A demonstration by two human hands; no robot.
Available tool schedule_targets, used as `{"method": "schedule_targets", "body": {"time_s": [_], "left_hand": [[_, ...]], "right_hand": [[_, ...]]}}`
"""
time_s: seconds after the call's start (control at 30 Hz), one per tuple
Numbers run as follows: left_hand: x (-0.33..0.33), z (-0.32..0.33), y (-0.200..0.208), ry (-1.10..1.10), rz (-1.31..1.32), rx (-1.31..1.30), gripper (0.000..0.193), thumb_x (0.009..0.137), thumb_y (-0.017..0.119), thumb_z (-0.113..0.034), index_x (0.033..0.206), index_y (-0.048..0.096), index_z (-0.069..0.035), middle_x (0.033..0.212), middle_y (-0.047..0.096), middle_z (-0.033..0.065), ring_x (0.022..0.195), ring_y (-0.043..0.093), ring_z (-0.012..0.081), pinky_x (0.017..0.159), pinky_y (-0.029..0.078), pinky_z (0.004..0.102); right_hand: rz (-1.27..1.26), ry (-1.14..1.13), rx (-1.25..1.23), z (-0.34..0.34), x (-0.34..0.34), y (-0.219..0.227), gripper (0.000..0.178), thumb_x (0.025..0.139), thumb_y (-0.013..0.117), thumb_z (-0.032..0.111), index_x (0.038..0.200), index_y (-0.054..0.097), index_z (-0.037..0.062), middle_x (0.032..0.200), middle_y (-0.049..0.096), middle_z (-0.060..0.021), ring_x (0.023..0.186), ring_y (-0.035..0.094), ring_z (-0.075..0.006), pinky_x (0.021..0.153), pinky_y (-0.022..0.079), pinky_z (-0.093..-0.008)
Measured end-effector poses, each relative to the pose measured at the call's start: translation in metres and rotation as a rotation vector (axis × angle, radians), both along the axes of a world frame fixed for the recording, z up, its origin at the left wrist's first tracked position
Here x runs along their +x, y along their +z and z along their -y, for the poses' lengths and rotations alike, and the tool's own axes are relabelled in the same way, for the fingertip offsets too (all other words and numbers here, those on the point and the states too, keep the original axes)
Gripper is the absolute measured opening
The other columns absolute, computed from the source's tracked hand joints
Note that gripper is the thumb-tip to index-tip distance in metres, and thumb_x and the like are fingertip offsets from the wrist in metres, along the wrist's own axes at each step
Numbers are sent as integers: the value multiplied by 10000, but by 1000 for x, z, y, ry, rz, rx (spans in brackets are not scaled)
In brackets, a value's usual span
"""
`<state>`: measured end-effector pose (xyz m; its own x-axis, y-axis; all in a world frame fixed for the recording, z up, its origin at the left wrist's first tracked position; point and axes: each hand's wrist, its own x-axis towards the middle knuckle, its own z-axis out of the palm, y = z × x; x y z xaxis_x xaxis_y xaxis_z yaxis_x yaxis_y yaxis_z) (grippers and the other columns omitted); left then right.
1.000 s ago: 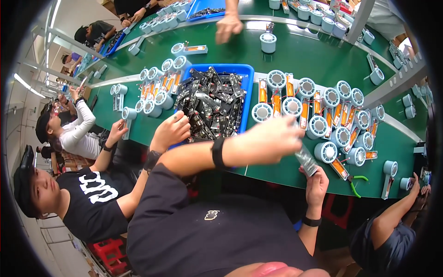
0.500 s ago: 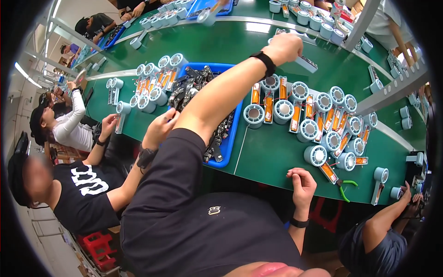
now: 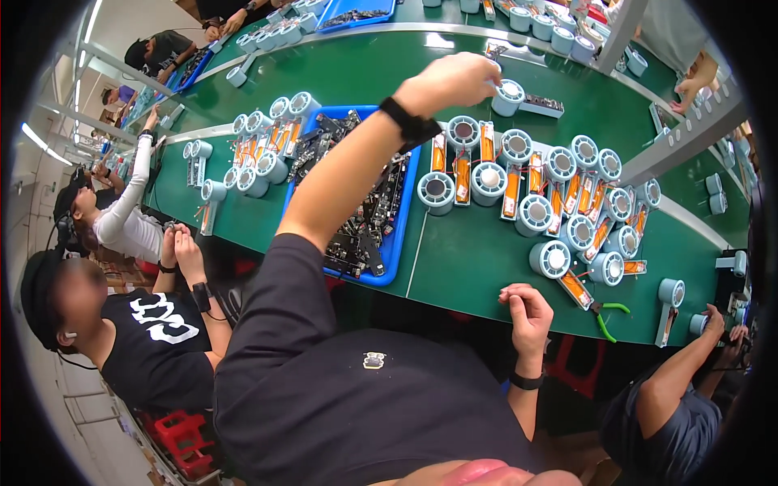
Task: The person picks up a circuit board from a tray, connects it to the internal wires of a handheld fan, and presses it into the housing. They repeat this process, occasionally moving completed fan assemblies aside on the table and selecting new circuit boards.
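My left arm reaches across the green table, and my left hand is bent with its fingers together. Its fingertips are beside a light-blue fan whose handle carries a circuit board. Part of another fan shows behind the fingers; whatever they hold, if anything, is hidden. Near the front edge, my right hand stays loosely curled, thumb against fingers, with nothing visible in it. Between the hands lie several light-blue fans with orange batteries in their handles and red wires.
A blue tray heaped with dark circuit boards stands left. Green-handled cutters lie near the front edge. More fans fill the left side. A metal post rises at right. Co-workers sit on both sides.
My left hand has drawn left off the fan, whose round head now shows fully. My right hand is nearly still. The neighbour at left has pulled a hand back from the tray.
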<state>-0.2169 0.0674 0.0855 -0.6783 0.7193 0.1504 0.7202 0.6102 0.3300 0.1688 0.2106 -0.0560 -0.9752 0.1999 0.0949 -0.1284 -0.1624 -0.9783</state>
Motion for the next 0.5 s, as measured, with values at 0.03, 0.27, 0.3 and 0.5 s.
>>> {"method": "schedule_targets", "body": {"time_s": [0.03,0.27,0.3,0.5], "left_hand": [[13,16,10,10,46,-102,275,912,733,-329,1100,784,-134,1082,762,141,1027,720,349,896,579,453],[159,72,-13,130,98,-385,734,849,709,-693,1219,646,-63,1123,703,245,940,736,394,819,591,498],[167,64,-22,180,134,-355,760,833,729,-682,1247,605,-57,1145,695,256,942,736,405,817,593,499],[174,69,-40,336,165,-221,739,829,795,-534,1279,519,-17,1119,691,256,930,732,418,803,599,482]], "right_hand": [[-8,10,-2,0,-1,1,80,1024,589,-15,1045,655,-56,1027,683,-138,921,666,-186,861,556,-318],[-1,58,25,-11,-3,2,86,1026,576,-12,1044,649,-53,1024,678,-138,906,653,-185,846,550,-316],[5,46,38,-9,-1,-2,87,1028,574,-8,1045,647,-52,1022,676,-137,902,651,-185,843,548,-316],[-19,43,40,-13,1,-12,93,1034,572,7,1053,642,-50,1018,676,-139,894,647,-185,836,545,-316]]}}
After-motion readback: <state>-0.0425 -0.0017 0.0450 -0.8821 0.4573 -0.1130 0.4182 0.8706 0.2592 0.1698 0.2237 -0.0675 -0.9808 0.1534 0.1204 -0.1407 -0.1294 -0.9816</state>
